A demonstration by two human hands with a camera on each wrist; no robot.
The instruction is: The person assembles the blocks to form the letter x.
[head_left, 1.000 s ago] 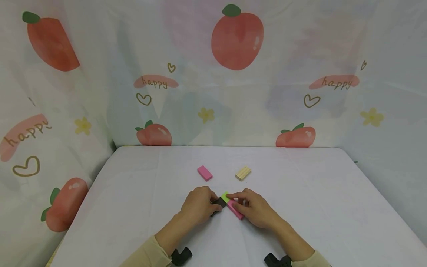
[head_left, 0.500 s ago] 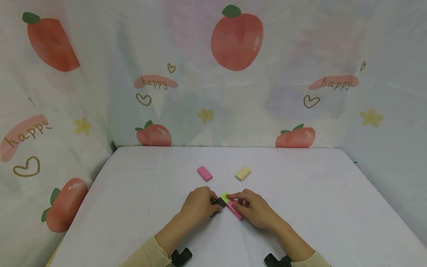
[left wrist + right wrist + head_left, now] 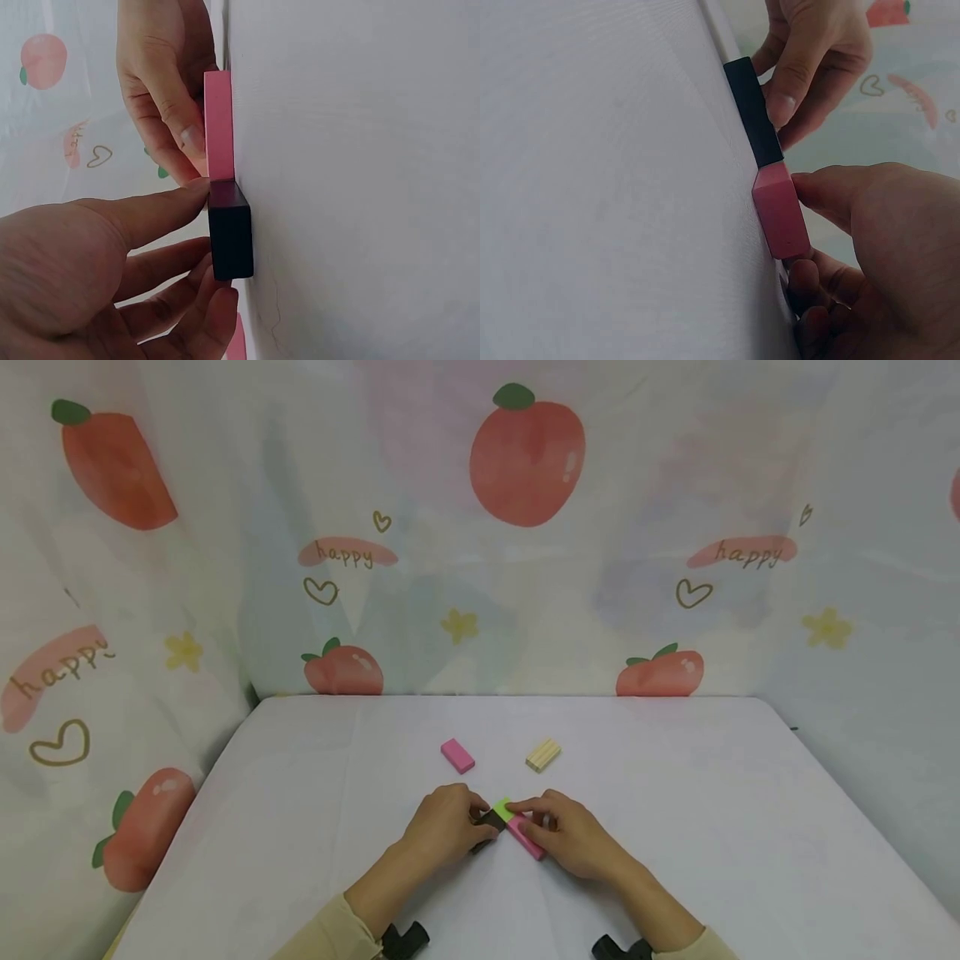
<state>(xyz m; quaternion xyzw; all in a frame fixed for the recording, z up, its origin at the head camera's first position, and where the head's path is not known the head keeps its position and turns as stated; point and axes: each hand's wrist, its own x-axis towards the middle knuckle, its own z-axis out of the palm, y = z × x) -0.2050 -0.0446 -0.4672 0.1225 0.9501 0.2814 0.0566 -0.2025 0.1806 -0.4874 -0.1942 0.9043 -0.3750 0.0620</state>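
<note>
A black block and a pink block lie on the white table, meeting at a corner in a V shape. A bright green block sits at the point of that V. My left hand pinches the black block between thumb and fingers; the left wrist view shows the black block's end. With thumb and fingers, my right hand holds the pink block, its index fingertip at the green one. In the right wrist view, the pink block's near end adjoins the black block.
Farther back on the table lie another pink block and a cream, grooved block, set apart from each other. A fruit-printed cloth hangs behind and along the left. Black devices are at both wrists.
The head view has tilted up slightly, so the scene sits a little lower in it. Both hands keep the same hold, and the blocks stay in their places.
</note>
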